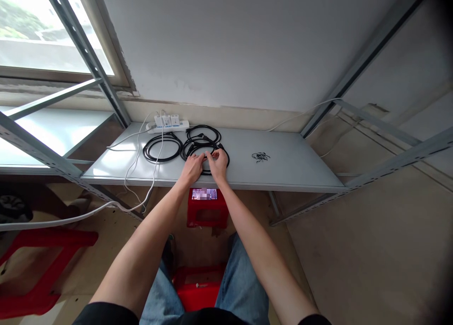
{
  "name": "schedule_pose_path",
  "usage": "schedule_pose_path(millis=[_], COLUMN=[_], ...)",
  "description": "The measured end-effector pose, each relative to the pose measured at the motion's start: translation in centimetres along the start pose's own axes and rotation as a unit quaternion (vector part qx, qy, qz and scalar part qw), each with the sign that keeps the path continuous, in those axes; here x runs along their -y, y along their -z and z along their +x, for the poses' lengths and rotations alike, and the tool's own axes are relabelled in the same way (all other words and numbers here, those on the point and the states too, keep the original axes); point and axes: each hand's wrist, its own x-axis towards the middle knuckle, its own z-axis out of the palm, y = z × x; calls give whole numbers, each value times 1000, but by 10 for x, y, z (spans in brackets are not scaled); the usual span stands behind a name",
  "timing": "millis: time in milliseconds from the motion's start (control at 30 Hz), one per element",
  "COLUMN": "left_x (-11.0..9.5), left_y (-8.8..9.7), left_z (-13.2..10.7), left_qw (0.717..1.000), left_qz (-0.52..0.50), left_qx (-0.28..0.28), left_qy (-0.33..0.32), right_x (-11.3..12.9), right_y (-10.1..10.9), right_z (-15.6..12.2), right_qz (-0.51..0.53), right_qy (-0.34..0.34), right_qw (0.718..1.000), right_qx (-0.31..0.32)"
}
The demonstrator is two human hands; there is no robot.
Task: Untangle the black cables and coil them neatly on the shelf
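Grey shelf (pixel 293 166), black cable coils (pixel 191 148) left of its middle
The coils mostly overlap — at the front edge, left hand (pixel 192 168) and right hand (pixel 218 165) pinch narrowly over them, contents untellable. A slack pinch could let loops spring open; overlap could snag neighbours. Thin black strands (pixel 261 157) lie toward the right edge.

Open passage over the shelf (pixel 300 169), right of the black strands (pixel 261 157); coiled cables (pixel 193 148) obstruct centre-left; white cords (pixel 155 173) cross the front edge.
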Motion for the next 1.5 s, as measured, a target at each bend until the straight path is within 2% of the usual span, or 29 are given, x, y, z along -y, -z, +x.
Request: schedule_pose_path(millis=[267,500,667,1100,1500], left_x=[-1,-1,-3,-1,-3], left_y=[1,1,2,0,3], left_z=[-1,-1,-1,0,-1], left_qw=[1000,1000,1000,1000,1000], left_qz=[21,17,5,18,10], left_qx=[0,1,3,9,11], left_qy=[8,4,13,10,18], right_x=[4,10,10,9,9], right_y=[6,10,10,5,4], right_z=[-3,-3,-2,3,-1], right_qz=[-66,-42,-6,9,13], right_qy=[-7,-22,-27,-5,-12], right_qw=[997,999,1000,996,997], right_qx=[-29,12,13,90,78])
